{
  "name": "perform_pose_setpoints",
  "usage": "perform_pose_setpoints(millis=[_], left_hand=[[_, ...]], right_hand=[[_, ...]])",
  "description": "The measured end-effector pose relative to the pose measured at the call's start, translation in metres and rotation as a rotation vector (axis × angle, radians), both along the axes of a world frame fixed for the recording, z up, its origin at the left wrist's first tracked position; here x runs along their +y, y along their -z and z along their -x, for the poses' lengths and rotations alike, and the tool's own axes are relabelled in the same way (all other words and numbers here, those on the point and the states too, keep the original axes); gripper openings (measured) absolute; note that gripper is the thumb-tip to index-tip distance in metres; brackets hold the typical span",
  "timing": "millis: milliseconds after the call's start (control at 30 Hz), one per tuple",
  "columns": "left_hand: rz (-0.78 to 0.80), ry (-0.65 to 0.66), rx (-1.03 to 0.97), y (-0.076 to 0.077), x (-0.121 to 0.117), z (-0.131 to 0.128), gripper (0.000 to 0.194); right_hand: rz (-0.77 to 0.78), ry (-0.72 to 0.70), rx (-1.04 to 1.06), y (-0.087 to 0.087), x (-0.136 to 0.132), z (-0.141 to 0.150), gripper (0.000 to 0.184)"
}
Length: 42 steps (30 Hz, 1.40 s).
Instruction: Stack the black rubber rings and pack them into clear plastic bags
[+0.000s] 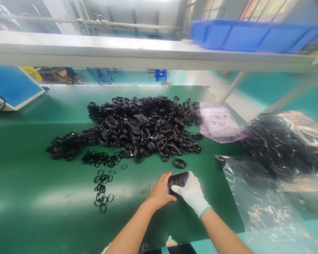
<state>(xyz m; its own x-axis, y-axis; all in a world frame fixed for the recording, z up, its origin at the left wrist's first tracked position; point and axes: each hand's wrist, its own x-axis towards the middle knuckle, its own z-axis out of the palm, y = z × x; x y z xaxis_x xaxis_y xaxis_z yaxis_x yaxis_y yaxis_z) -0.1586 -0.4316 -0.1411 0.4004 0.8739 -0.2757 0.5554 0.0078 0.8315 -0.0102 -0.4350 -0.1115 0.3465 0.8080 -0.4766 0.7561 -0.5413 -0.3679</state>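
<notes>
My bare left hand (pixel 159 192) presses against the left end of a row of coiled black cables (pixel 179 179), its fingers over the far side and its thumb on the near side. Wearing a white glove, my right hand (pixel 193 193) is wrapped around the right end of that row. The coils sit side by side between both palms, just above or on the green mat; I cannot tell which. One single coiled cable (pixel 179 163) lies just beyond my hands. Behind it rises a big heap of coiled cables (pixel 145 128).
Small black rings (pixel 102 158) lie loose left of my hands on the green mat (pixel 55 197). A clear bag (pixel 219 121) and a larger plastic bag of black items (pixel 286 144) are at the right. A shelf (pixel 122 53) with a blue bin (pixel 254 35) crosses overhead.
</notes>
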Motion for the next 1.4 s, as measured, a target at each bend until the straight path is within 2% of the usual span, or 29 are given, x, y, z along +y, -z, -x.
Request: perform_pose_setpoints(millis=[200, 300, 333, 400, 467, 567, 700, 833, 1000, 1400], left_hand=[[0.009, -0.011, -0.046, -0.002, 0.0, 0.004, 0.088], [0.078, -0.121, -0.149, -0.003, -0.001, 0.005, 0.085], [0.137, -0.204, -0.207, -0.003, -0.002, 0.006, 0.075], [0.285, -0.363, -0.307, -0.002, -0.002, 0.006, 0.043], [0.418, -0.429, -0.352, 0.0, -0.002, 0.004, 0.022], [0.509, -0.396, -0.374, 0.002, 0.002, -0.001, 0.026], [0.553, -0.357, -0.361, 0.003, 0.01, -0.005, 0.027], [0.552, -0.296, -0.314, 0.003, 0.016, -0.005, 0.021], [0.556, -0.216, -0.289, 0.002, 0.019, -0.006, 0.023], [0.551, -0.165, -0.316, 0.004, 0.018, -0.005, 0.016]], right_hand=[[0.026, 0.02, -0.009, 0.001, -0.001, 0.002, 0.109], [0.024, 0.023, -0.025, 0.002, -0.001, 0.003, 0.111], [0.026, 0.02, -0.023, 0.002, -0.001, 0.002, 0.111], [0.029, 0.012, -0.011, 0.004, 0.0, 0.001, 0.111], [0.02, 0.01, -0.002, 0.006, 0.0, -0.001, 0.11], [-0.009, 0.004, -0.015, 0.009, 0.0, -0.003, 0.107], [0.013, 0.0, -0.049, 0.014, -0.001, -0.004, 0.107], [0.019, 0.004, -0.047, 0.014, 0.0, -0.003, 0.107], [-0.008, 0.0, -0.039, 0.012, 0.0, -0.003, 0.106], [0.003, -0.039, -0.018, 0.006, 0.0, -0.002, 0.108]])
